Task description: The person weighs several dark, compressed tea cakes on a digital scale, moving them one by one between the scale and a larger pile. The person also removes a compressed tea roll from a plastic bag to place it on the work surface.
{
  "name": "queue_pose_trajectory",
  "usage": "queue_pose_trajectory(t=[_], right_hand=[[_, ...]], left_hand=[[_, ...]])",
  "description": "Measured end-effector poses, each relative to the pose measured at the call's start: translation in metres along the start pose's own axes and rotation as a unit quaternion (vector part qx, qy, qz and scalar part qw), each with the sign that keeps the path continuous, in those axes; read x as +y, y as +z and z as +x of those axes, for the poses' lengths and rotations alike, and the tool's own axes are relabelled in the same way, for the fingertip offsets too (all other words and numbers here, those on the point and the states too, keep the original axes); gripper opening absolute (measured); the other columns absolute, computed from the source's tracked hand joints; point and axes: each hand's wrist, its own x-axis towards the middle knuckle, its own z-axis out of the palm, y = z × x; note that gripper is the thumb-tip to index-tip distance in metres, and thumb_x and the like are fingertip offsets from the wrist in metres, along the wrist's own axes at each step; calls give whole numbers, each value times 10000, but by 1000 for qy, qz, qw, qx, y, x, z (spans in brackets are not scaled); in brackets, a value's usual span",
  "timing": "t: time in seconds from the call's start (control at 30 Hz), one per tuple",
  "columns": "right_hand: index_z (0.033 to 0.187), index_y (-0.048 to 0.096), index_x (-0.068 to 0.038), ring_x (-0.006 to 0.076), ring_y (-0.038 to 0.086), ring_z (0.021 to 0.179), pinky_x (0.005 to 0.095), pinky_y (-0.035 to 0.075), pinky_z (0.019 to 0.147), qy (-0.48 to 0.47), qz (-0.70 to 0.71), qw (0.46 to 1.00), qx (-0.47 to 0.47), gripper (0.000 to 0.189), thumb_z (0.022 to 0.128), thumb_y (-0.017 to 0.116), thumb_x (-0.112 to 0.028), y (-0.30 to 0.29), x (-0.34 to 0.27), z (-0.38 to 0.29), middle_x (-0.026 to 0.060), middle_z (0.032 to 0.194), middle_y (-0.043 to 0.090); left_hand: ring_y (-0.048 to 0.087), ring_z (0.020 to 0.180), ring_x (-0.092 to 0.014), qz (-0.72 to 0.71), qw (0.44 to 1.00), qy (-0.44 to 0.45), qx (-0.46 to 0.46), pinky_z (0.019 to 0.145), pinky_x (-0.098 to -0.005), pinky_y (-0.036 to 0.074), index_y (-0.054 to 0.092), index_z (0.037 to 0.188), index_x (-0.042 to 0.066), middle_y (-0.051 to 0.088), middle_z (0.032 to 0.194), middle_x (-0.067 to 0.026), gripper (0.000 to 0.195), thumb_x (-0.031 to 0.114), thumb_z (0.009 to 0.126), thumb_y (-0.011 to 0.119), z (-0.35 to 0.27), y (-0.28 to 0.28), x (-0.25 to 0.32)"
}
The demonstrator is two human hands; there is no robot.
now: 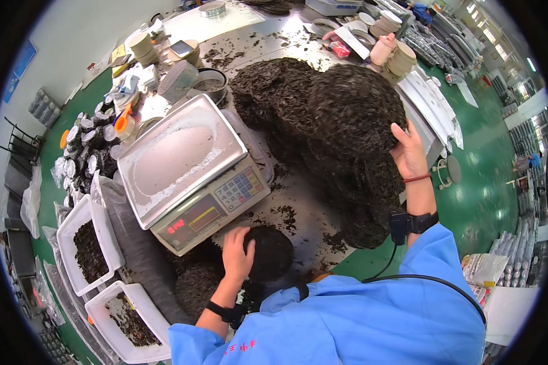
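Observation:
A round, dark disc of dried seaweed [354,107], slightly blurred, lies at the top of a big pile of similar discs [274,91]. My right hand [406,148] grips the disc's right edge, thumb on its face. My left hand [238,253] rests with spread fingers at the left edge of a smaller dark disc [269,253] near my body; whether it grips it, I cannot tell. Just beyond that hand stands a digital scale [210,214] with a bare metal pan [178,159] and a lit red display. More dark discs [198,287] lie beside my left forearm.
Two white plastic bins [114,237] with dark flakes stand at the left, near many wrapped round packs [91,146]. Metal rings [212,84] and stacked pale discs [141,45] are beyond the scale. Dark crumbs litter the metal table [255,43]. A cable runs from my right wrist.

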Motion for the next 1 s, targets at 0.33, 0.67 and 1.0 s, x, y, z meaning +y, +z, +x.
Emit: queue_pose_trajectory(t=[0.33, 0.67, 1.0], right_hand=[[1320, 437, -71, 192, 607, 993, 367, 544, 735, 35, -104, 987, 113, 539, 856, 692, -174, -54, 46, -5, 80, 1168, 590], [1314, 434, 5, 173, 609, 869, 327, 526, 590, 45, -216, 964, 150, 658, 812, 729, -300, -54, 41, -8, 88, 1047, 612], [1071, 592, -4, 99, 593, 665, 209, 448, 594, 16, -219, 971, -93, 296, 954, 553, -273, -2, 23, -123, 40, 768, 610]], left_hand=[[401, 1226, -393, 182, 931, -289, -128, 995, -462, 405, 297, 1400, -1, 380, 1368, -222, 1021, 365, 623, 850, -42, 100, -74], [428, 1237, -390, 233, 904, -351, -71, 1023, -436, 384, 409, 1287, -37, 447, 1353, -232, 945, 309, 554, 894, -41, 112, -65], [574, 1062, -233, -350, 806, -465, -111, 884, -330, 444, 458, 1336, 10, 592, 1226, -84, 467, 215, 934, 576, -69, 16, -79]])
